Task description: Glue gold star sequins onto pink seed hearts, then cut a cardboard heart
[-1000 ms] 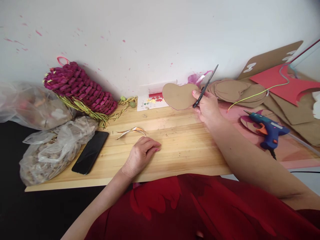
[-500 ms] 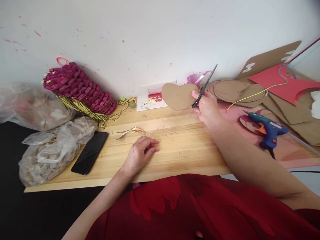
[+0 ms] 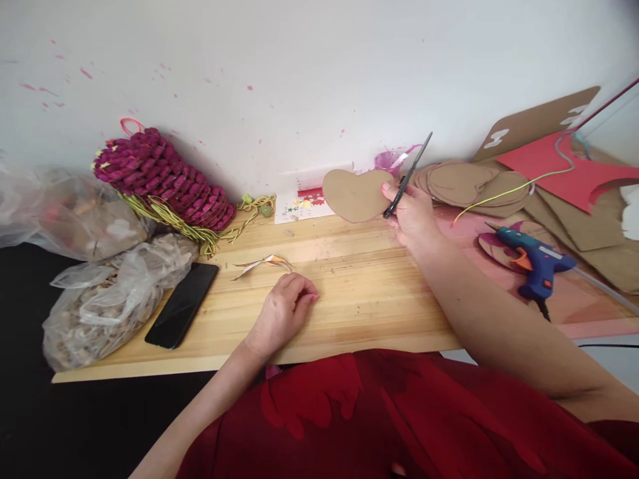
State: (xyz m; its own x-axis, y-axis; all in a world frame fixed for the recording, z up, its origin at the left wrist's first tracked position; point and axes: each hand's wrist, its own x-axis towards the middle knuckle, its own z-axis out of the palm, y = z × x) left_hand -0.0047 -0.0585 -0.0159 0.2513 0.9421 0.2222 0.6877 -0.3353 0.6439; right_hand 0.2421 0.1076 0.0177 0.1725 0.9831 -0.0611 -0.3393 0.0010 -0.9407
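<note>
In my right hand (image 3: 415, 214) is a heart-shaped cardboard cutout (image 3: 355, 196), its flat face toward me and my thumb over its right edge. The same hand also holds dark scissors (image 3: 410, 174), seen nearly edge-on and slanting up to the right. My left hand (image 3: 285, 307) rests on the wooden table (image 3: 349, 319), its fingers curled together and nothing visible in them. Just beyond it lies a thin, curled paper strip (image 3: 264, 263), white and orange.
At left are a black phone (image 3: 182, 306), clear plastic bags (image 3: 114, 309) and a magenta woven piece (image 3: 167, 176) with yellow-green cords. Star confetti lies on a white sheet (image 3: 299, 211) by the wall. Cardboard cutouts (image 3: 452, 183), red paper (image 3: 559, 163) and a blue glue gun (image 3: 539, 263) fill the right.
My left hand's fingers have drawn slightly closer together. The view has shifted a little; the right hand still holds the cardboard heart and scissors in nearly the same place.
</note>
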